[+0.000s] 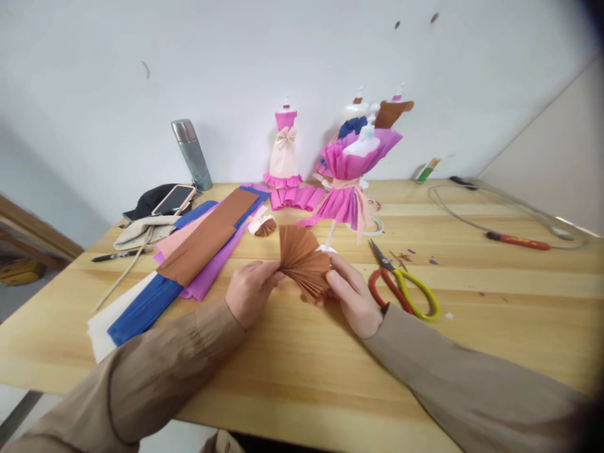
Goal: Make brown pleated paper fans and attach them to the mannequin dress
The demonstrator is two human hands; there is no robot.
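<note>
A pleated brown paper fan [302, 258] is held just above the wooden table [302, 365] between both hands. My left hand [250, 292] pinches its left edge with closed fingers. My right hand [352, 296] grips the lower right part of the folds, fingers curled around them. Both sleeves are tan. Right of my right hand lie scissors [403, 286] with red and yellow handles, blades apart.
Long sheets of brown, pink, purple, blue and white crepe paper [189, 258] lie to the left. Small mannequins in paper dresses [352, 170] stand at the back, beside a steel flask [191, 154], a phone [173, 199] on cloth, a pen [120, 255] and cables [514, 239] at the right.
</note>
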